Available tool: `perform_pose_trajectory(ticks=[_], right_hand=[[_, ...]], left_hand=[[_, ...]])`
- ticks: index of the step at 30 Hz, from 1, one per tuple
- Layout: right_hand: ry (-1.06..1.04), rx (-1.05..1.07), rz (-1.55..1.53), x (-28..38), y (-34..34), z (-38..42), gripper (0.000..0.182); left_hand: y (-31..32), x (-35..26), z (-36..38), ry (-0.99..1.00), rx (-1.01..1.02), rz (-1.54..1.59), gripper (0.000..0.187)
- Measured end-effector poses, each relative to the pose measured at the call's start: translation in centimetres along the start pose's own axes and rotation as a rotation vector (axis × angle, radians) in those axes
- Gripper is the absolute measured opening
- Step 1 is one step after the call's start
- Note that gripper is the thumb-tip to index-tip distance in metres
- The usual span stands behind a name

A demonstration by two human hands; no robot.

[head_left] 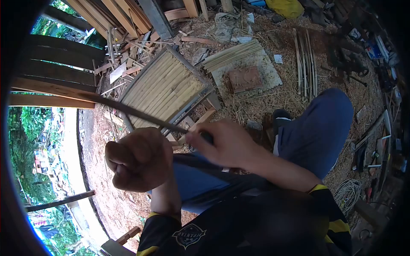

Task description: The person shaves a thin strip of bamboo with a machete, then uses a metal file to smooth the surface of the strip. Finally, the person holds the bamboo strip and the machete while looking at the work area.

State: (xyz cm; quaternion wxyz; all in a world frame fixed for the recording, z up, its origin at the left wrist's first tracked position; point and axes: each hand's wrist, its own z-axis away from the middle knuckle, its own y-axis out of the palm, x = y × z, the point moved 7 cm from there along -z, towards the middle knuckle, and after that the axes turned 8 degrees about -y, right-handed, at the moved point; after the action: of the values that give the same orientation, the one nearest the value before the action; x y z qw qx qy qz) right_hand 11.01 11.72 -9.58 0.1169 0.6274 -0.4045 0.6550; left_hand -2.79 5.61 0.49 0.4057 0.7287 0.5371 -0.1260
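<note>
My right hand point(228, 143) is closed round the black handle of a long, narrow, dark blade point(136, 113). The blade slants up to the left, across the wooden post and over the bamboo-slat bench. Close to the camera, my left hand point(139, 160) is curled into a fist just below the blade; I cannot tell what, if anything, is inside it. Beyond the hands stands the low bench point(164, 83), topped with pale bamboo slats in a wooden frame. My bent knee point(326, 119) in blue trousers is at the right.
A board point(269, 70) on the floor carries thin bamboo strips point(235, 55) and a reddish-brown block point(245, 79). Long sticks point(304, 62) lie to its right. Shavings cover the floor. Offcuts and planks crowd the upper left, and a coil of pale cord point(348, 194) lies lower right.
</note>
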Motion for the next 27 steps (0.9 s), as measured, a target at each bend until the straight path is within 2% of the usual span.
perform_pose_trajectory(ticks=[2, 6, 12, 15, 16, 19, 22, 25, 26, 27], right_hand=[[0.099, -0.032, -0.001, -2.9, -0.1, -1.0, 0.042], [-0.042, 0.009, 0.010, -0.3, 0.1, -0.1, 0.046], [0.141, -0.070, 0.090, -5.6, -0.3, -1.1, 0.044], [-0.016, 0.035, 0.038, -1.1, -0.1, -0.1, 0.051], [-0.002, 0.037, 0.061, -1.3, 0.2, 0.0, 0.052], [0.227, -0.053, 0.009, -7.0, 0.0, -1.4, 0.045], [0.150, -0.100, 0.069, -6.1, -0.4, -1.0, 0.046], [0.058, -0.009, 0.026, -4.0, 0.6, -0.3, 0.049], [0.011, -0.102, -0.023, -5.2, 0.8, -0.7, 0.047], [0.071, -0.093, -0.010, -6.7, 0.9, -1.1, 0.046]], left_hand=[[0.3, 0.0, -0.5, 0.020, 0.031, 0.009, 0.024], [-0.4, -0.1, 0.0, -0.041, 0.022, -0.007, 0.024], [0.2, -0.2, -0.9, 0.014, 0.040, 0.028, 0.025], [-0.4, -0.2, -0.6, 0.008, 0.038, 0.020, 0.026], [-0.6, -0.3, -0.4, 0.022, 0.009, 0.021, 0.026], [-0.6, -0.2, -0.9, 0.003, 0.064, 0.019, 0.026], [-0.2, -0.2, -0.9, 0.022, 0.069, 0.013, 0.025], [-0.3, -0.1, -0.9, -0.018, 0.062, 0.018, 0.024], [-0.6, -0.2, -0.8, 0.000, 0.055, -0.023, 0.023], [-0.7, -0.2, -1.0, -0.010, 0.067, -0.016, 0.023]])
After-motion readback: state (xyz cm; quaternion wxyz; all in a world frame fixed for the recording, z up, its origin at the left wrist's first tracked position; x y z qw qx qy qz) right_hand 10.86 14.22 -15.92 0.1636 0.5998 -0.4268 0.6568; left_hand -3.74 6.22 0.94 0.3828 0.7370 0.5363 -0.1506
